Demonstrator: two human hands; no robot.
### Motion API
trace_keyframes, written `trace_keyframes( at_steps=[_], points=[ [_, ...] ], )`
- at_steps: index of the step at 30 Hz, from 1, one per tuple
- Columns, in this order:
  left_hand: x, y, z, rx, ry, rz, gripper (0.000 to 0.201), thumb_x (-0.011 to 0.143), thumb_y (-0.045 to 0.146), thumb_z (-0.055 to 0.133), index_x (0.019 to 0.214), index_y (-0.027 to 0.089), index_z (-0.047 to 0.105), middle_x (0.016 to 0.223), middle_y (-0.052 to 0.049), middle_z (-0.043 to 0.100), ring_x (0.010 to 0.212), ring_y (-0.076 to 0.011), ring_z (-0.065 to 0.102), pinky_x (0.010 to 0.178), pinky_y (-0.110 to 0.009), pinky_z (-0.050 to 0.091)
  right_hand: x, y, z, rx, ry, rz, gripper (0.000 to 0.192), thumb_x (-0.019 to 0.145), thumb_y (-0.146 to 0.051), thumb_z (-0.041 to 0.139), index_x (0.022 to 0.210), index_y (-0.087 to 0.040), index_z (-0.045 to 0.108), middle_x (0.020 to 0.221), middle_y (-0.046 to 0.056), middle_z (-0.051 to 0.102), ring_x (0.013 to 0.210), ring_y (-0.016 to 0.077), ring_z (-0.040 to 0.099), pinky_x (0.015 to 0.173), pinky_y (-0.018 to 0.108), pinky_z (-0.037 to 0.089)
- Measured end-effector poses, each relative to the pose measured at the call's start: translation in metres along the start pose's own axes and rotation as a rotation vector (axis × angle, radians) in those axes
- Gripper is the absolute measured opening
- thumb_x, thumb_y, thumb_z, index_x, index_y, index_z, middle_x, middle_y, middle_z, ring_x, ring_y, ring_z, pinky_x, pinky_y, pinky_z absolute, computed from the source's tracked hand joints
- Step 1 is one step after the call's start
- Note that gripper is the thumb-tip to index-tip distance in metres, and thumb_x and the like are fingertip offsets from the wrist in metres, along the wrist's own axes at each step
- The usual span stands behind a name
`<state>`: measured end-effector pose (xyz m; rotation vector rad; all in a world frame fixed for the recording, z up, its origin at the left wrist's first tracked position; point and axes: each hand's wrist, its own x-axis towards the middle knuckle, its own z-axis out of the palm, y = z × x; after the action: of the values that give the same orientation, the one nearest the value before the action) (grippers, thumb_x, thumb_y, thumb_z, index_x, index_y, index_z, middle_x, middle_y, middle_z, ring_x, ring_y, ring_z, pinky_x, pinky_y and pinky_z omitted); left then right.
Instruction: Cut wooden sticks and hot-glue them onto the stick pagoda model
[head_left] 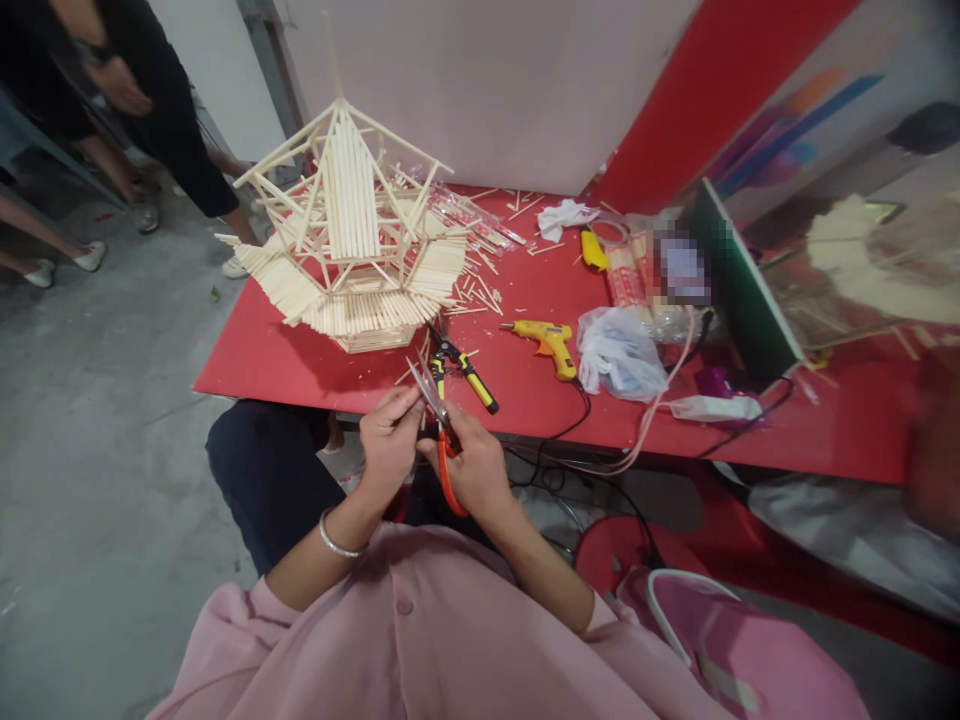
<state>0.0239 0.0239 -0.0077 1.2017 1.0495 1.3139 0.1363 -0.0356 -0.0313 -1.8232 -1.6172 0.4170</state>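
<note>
My right hand [472, 465] grips red-handled scissors [439, 425] just below the red table's front edge, blades pointing up and left. My left hand [390, 435] pinches something small at the scissor blades; it looks like a thin wooden stick, too small to tell for sure. A pagoda-like model of pale wooden sticks [349, 235] stands on the red table [262, 365] at the far left, above both hands. Yellow-and-black pliers [461, 365] lie on the table just beyond my hands.
A yellow glue gun [549, 343] lies mid-table, its black cable dropping over the front edge. Loose sticks [480, 285], a plastic bag [619, 355], a green board [739, 275] and clutter fill the right. People's legs [161, 130] stand at far left.
</note>
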Motion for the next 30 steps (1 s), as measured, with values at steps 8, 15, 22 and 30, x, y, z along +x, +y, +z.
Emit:
trace_keyframes(
  at_steps=[8, 15, 22, 30],
  points=[
    [0.000, -0.007, 0.001, -0.080, -0.016, 0.028, 0.016, 0.079, 0.025, 0.073, 0.093, 0.022, 0.079, 0.083, -0.002, 0.070, 0.073, -0.0122, 0.063, 0.069, -0.024, 0.054, 0.002, -0.004, -0.002, 0.069, -0.038, -0.045, 0.061, 0.087, -0.055, 0.052, 0.136, -0.018, 0.049, 0.119, 0.014, 0.066, 0.107, 0.0265, 0.064, 0.093, 0.038, 0.051],
    [0.002, -0.005, 0.000, -0.031, 0.011, 0.071, 0.013, 0.078, 0.025, 0.073, 0.089, 0.022, 0.079, 0.080, -0.002, 0.070, 0.070, -0.0118, 0.063, 0.066, -0.023, 0.053, 0.004, 0.000, 0.001, 0.090, 0.010, -0.025, 0.058, 0.087, -0.056, 0.055, 0.132, -0.019, 0.054, 0.112, 0.014, 0.069, 0.101, 0.0258, 0.067, 0.090, 0.037, 0.053],
    [0.000, -0.008, 0.003, -0.017, 0.031, 0.024, 0.017, 0.078, 0.026, 0.073, 0.092, 0.022, 0.079, 0.081, -0.002, 0.072, 0.070, -0.0118, 0.063, 0.067, -0.023, 0.053, 0.003, 0.004, 0.004, 0.146, 0.039, -0.042, 0.047, 0.088, -0.048, 0.057, 0.123, -0.016, 0.060, 0.101, 0.013, 0.073, 0.089, 0.0222, 0.069, 0.083, 0.032, 0.054],
    [0.001, -0.010, 0.002, -0.026, 0.015, -0.006, 0.019, 0.080, 0.028, 0.071, 0.096, 0.022, 0.078, 0.083, -0.002, 0.072, 0.072, -0.0129, 0.064, 0.072, -0.026, 0.054, 0.003, 0.000, -0.002, 0.060, -0.049, 0.038, 0.058, 0.083, -0.051, 0.059, 0.132, -0.021, 0.054, 0.114, 0.010, 0.070, 0.101, 0.0245, 0.067, 0.089, 0.034, 0.052]
  ],
)
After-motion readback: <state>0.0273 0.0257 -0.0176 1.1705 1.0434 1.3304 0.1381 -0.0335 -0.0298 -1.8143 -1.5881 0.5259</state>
